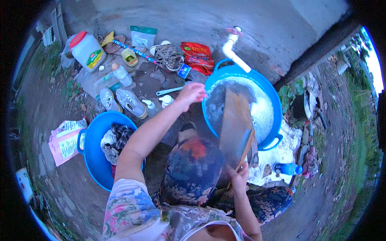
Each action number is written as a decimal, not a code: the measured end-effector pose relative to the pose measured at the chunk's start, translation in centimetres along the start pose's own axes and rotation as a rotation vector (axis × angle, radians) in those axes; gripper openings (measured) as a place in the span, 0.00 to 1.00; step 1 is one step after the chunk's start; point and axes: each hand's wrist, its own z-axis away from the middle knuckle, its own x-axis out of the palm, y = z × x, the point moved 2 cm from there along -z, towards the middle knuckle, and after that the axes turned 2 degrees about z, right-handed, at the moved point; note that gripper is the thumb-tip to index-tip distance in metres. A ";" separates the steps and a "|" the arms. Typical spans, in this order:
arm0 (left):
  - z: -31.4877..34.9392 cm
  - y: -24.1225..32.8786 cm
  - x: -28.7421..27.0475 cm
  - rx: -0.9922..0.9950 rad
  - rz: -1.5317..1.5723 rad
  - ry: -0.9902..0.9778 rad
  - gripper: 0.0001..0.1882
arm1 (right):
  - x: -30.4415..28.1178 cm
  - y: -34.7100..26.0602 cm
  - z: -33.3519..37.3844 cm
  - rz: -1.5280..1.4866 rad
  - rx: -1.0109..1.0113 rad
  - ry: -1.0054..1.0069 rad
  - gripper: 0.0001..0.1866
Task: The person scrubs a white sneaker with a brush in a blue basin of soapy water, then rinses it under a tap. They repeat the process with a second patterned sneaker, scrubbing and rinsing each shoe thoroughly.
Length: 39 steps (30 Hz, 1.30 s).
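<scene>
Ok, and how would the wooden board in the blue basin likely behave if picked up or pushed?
The wooden board would probably stay stiff, being long and flat. It may be slippery, since its far end sits in the sudsy blue basin. It could slide if pushed, as it slants out across the rim.

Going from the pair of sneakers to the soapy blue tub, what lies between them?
In the head view, two white pump bottles, a pale blue handle and the left hand lie between the sneakers and the tub.
</scene>
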 end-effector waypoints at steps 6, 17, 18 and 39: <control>-8.9 2.9 -9.2 0.288 -0.599 0.794 0.24 | -2.2 -0.8 -0.4 0.035 0.213 -0.174 0.17; -18.7 -0.3 -20.5 0.152 -0.143 0.759 0.16 | -7.4 -3.5 -0.3 0.039 0.038 -0.078 0.23; -17.7 1.2 -18.8 0.150 -0.293 0.782 0.16 | -8.2 -4.2 -0.9 0.118 0.013 -0.013 0.19; -15.9 0.3 -15.2 0.170 0.348 0.776 0.20 | -3.3 -4.5 -7.3 1.310 -0.447 0.131 0.26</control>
